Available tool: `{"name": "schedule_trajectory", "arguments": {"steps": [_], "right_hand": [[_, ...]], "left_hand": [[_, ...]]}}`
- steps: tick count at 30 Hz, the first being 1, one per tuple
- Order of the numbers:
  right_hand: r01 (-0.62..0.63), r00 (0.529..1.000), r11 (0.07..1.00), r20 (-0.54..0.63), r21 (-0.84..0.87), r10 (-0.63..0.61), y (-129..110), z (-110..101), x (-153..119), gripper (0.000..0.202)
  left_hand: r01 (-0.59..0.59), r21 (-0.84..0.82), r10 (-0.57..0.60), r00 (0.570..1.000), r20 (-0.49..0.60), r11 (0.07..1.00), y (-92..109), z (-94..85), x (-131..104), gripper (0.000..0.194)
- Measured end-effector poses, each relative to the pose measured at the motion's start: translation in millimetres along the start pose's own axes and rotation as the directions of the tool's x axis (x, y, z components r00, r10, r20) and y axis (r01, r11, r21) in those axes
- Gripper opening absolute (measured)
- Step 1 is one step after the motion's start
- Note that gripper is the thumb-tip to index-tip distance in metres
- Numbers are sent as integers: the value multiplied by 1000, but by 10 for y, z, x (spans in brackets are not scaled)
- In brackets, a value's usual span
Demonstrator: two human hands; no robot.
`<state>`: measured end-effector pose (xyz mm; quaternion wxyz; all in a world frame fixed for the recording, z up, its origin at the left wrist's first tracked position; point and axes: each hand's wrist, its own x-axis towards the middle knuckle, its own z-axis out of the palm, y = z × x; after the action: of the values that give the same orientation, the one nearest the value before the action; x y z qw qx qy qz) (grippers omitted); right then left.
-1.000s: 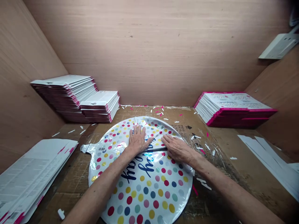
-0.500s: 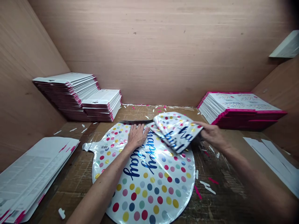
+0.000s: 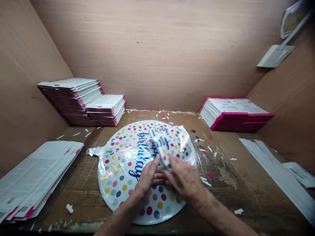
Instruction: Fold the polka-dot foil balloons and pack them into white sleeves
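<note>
A flat, round foil balloon (image 3: pixel 123 157), white with coloured dots and blue "happy birthday" lettering, lies on the cardboard with its neck to the left. Above it, both hands hold a second foil balloon (image 3: pixel 178 144) of the same print, folded into a smaller piece. My right hand (image 3: pixel 184 178) is closed on its near edge, thumb and fingers pinching the foil. My left hand (image 3: pixel 150 177) meets it at the same near corner, closed, its fingers partly behind the foil and the right hand. Motion blurs the folded piece somewhat.
Stacked white and pink card sleeves stand at the back left (image 3: pixel 71 95) and back right (image 3: pixel 236 113). More flat sleeves (image 3: pixel 41 173) lie at left. White paper sheets (image 3: pixel 273 170) lie at right. Paper scraps litter the cardboard (image 3: pixel 221 203). Wooden walls (image 3: pixel 157 65) enclose three sides.
The right hand has brought the folded balloon nearer and to the left, and it looks more folded. My left hand has left the flat balloon's surface and joined it. The view has shifted right.
</note>
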<state>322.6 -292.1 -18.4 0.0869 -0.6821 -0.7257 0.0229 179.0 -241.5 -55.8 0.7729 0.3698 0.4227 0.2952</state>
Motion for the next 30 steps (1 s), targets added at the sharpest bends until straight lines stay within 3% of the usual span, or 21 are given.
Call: {"name": "schedule_trajectory", "arguments": {"steps": [2,4,7,9,13,18,20,22,24,26,27,29,30], "right_hand": [[250,968,961,2,122,-252,-144,117,-100,56],[474,880,859,-61,195,-472,-107,158,-193,72],[607,794,782,-144,139,-591,74,212,-252,89],[616,783,784,-157,71,-601,157,313,-229,81],[578,801,816,-180,-17,-571,212,625,-139,52],[501,837,863,-218,-65,-502,236,831,-165,42],[513,845,858,-161,-24,-509,223,760,-206,46],[547,837,834,-34,76,-546,206,590,-207,55],[563,792,793,123,232,-598,177,366,-111,66],[528,755,765,208,369,-622,107,173,112,62],[509,756,760,213,404,-620,52,114,268,52],[475,859,818,33,325,-512,-84,98,629,40],[484,869,842,-18,238,-494,-151,135,811,39]], "left_hand": [[-65,-62,60,995,-83,996,-67,-74,-128,48],[-101,-59,92,986,-142,993,-12,-235,-200,44],[-70,-81,60,991,-122,994,144,-502,-298,47],[-38,-25,34,991,-131,999,197,-615,-358,47],[-11,180,66,952,-298,984,156,-676,-466,53],[38,153,5,963,-268,987,41,-712,-682,91],[12,172,35,964,-265,985,-3,-740,-747,100],[-15,207,64,971,-229,978,-32,-773,-765,96],[-52,257,97,982,-164,965,-43,-809,-741,86],[-79,303,114,988,-100,950,-41,-835,-691,77],[-86,319,117,990,-79,944,-39,-841,-664,75],[-85,334,109,993,-53,939,-44,-836,-615,76],[-82,333,103,994,-46,939,-50,-828,-597,78]]}}
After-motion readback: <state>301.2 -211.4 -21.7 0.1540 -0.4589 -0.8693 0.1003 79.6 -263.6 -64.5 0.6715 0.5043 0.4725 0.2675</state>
